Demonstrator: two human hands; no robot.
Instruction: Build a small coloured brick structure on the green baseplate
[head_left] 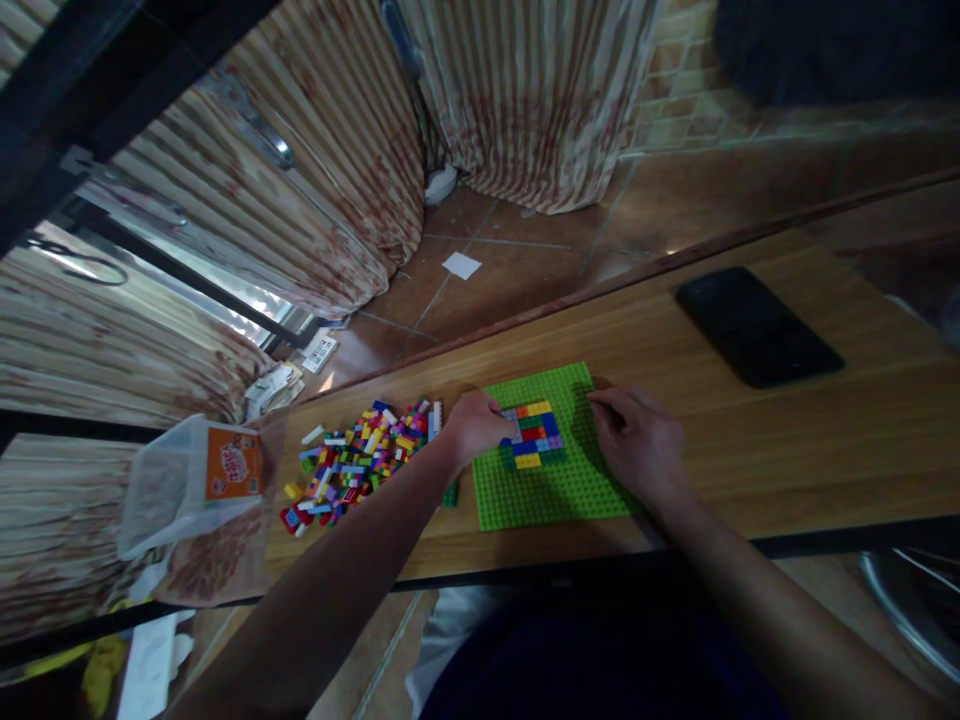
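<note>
A green studded baseplate [555, 490] lies on the wooden table [825, 440]. A small block of coloured bricks [534, 436] is built on its far half. My left hand [476, 425] rests at the plate's left edge, fingers curled and pressed against the block's left side. My right hand [637, 445] lies over the plate's right edge, fingers bent together; I cannot see what they hold, if anything. A heap of loose coloured bricks [356, 460] lies left of the plate.
A black phone [757, 325] lies face down at the far right of the table. An empty clear plastic tub [191, 480] with an orange label lies on its side at the table's left end. Striped curtains and a tiled floor lie beyond.
</note>
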